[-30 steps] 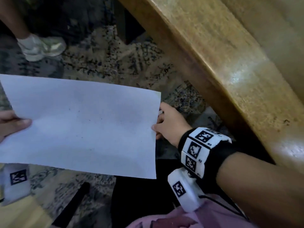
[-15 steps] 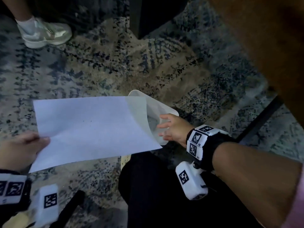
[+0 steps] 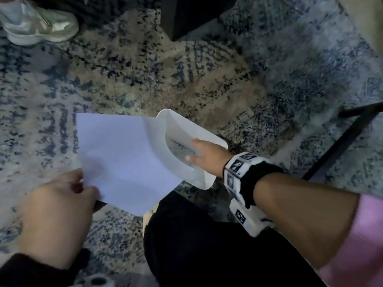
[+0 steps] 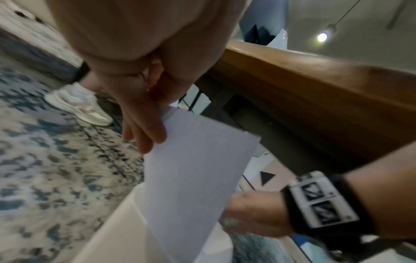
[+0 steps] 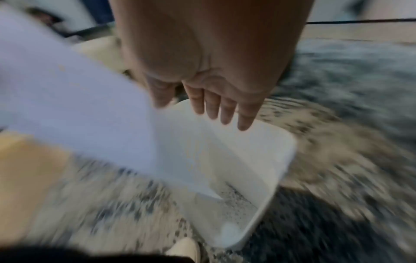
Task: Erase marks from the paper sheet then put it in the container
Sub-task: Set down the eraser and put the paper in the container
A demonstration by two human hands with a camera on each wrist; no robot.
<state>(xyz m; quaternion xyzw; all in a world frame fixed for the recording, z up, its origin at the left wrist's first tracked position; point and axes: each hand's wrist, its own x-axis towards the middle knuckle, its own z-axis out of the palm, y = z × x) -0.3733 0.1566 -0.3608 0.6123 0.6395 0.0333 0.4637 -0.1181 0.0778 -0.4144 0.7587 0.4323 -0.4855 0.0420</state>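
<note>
A blank white paper sheet (image 3: 124, 158) slants down into a white rectangular container (image 3: 207, 133) that stands on the patterned carpet; the sheet's right end is inside it. My left hand (image 3: 83, 189) pinches the sheet's near left corner between thumb and fingers. My right hand (image 3: 199, 154) hovers over the container's opening with fingers straight and holds nothing. The right wrist view shows those straight fingers (image 5: 213, 110) above the container (image 5: 270, 160) and the paper (image 5: 78, 106) entering from the left. In the left wrist view the paper (image 4: 198, 169) hangs from my left hand (image 4: 153, 128).
Another person's white shoe (image 3: 39, 25) is on the carpet at far left. A dark table leg (image 3: 190, 15) stands at the top, a black bar (image 3: 342, 146) at right. My black-trousered knee (image 3: 207, 245) is just below the container. The wooden table edge (image 4: 315, 85) runs overhead.
The paper has gone down from beside the table edge into the container. My right hand has let go of the sheet's right edge and now hovers open over the container.
</note>
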